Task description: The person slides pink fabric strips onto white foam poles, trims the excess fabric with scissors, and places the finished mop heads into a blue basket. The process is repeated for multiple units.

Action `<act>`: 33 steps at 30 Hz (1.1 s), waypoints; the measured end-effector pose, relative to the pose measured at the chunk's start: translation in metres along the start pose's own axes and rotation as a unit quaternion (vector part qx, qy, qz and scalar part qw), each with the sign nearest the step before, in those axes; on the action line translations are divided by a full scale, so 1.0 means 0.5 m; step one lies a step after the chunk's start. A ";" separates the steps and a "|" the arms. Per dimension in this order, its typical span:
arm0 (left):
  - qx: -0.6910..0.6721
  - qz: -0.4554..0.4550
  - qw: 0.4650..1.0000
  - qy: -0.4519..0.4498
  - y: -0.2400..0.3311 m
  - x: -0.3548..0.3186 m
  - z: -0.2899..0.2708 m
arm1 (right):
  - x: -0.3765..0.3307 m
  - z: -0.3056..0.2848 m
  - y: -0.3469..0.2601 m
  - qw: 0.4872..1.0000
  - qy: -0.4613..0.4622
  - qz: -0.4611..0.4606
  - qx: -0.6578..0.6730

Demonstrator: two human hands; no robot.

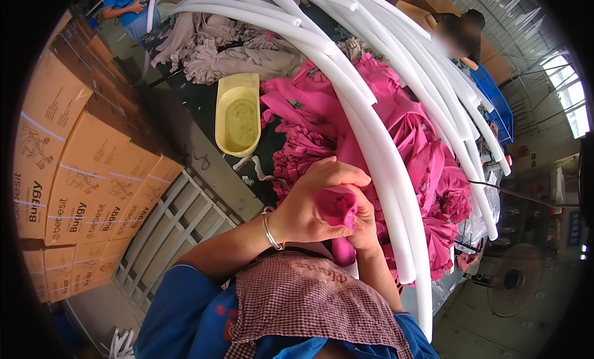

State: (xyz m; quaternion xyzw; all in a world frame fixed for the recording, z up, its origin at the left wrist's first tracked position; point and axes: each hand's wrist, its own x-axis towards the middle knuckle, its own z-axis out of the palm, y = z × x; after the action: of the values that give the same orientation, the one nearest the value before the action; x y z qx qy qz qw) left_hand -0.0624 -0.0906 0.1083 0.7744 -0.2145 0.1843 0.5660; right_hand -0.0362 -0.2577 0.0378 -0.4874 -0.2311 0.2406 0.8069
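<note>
My left hand (312, 204) and my right hand (365, 220) are closed together around the bunched open end of a pink fabric sleeve (337, 205), held close over my checked apron (309, 303). A silver bangle circles my left wrist. Just beyond my hands lies a heap of pink fabric pieces (408, 130) on the worktable. Several long white foam tubes (383, 155) arch over that heap, passing right beside my right hand.
A yellow plastic scoop-shaped tray (238, 115) lies left of the pink heap. Grey-beige fabric (229, 50) is piled further back. Stacked cardboard boxes (74, 167) and a white pallet stand at left. Two other people work at the far side. A floor fan (513, 278) stands lower right.
</note>
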 end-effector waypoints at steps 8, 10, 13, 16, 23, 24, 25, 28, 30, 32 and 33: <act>-0.100 0.017 0.995 0.022 -0.019 -0.004 0.022 | -0.006 -0.004 -0.001 1.000 -0.016 0.005 -0.023; -0.148 -0.055 0.987 0.018 -0.036 -0.009 0.021 | -0.003 -0.003 -0.005 0.999 -0.021 0.029 -0.029; -0.367 -0.175 0.909 0.091 -0.070 -0.002 0.005 | 0.037 0.039 -0.037 0.991 -0.063 0.069 -0.096; -0.359 -0.193 0.906 0.114 -0.092 0.004 0.027 | 0.074 0.034 -0.040 0.974 -0.065 0.175 -0.129; -0.478 -0.336 0.762 0.278 -0.196 0.005 -0.022 | 0.038 0.022 -0.017 0.941 -0.027 0.288 -0.179; -0.485 -0.360 0.741 0.294 -0.220 0.003 -0.029 | 0.026 0.019 -0.011 0.943 -0.017 0.277 -0.184; -0.493 -0.351 0.722 0.335 -0.236 0.010 -0.052 | 0.019 0.020 -0.004 0.946 -0.007 0.265 -0.187; -0.512 -0.332 0.699 0.374 -0.265 0.038 -0.142 | 0.006 0.020 -0.025 0.885 -0.061 0.310 -0.341; -0.501 -0.343 0.701 0.374 -0.276 0.038 -0.177 | -0.035 0.028 -0.042 0.897 -0.045 0.322 -0.299; -0.484 -0.360 0.711 0.361 -0.251 0.038 -0.139 | -0.081 0.008 -0.017 0.876 -0.046 0.221 -0.426; -0.481 -0.356 0.723 0.344 -0.248 0.039 -0.123 | -0.096 -0.016 0.001 0.881 -0.041 0.242 -0.405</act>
State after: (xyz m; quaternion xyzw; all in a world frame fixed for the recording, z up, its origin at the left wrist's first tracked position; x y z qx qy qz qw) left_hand 0.0185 -0.0013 0.0378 0.3004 0.2268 0.0947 0.9216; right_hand -0.0689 -0.2923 0.0272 -0.8022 -0.2158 0.3336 0.4456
